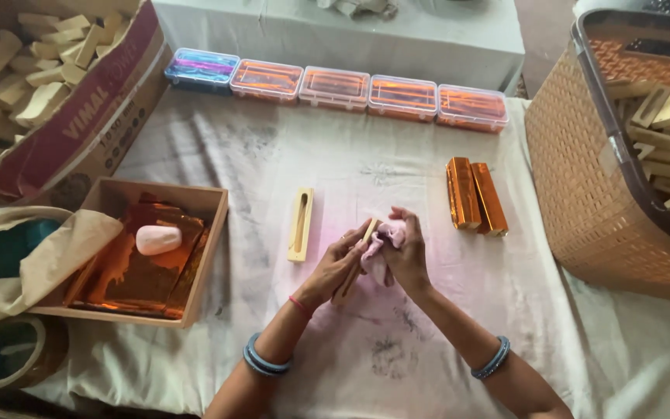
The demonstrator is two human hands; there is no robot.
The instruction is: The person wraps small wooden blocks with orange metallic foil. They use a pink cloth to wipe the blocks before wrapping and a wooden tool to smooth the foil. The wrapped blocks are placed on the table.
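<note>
While my left hand (340,260) clamps the wood block (367,230), my right hand (405,250), closed on the pink cloth (380,250), should rub evenly along each face

I'm looking down on a work surface spread with a white cloth (397,341), smudged grey in patches and creased along the right side. Past its far edge I can see a second table draped in pale grey fabric (366,39), with a crumpled rag (362,8) lying on top. Beyond that, at the upper right, there's a strip of dull brownish floor (544,31). The light is soft and even, daylight by the look of it, with only faint shadows on the cloth and a slight pinkish cast near the middle. No walls or windows come into my view from this angle.
</note>
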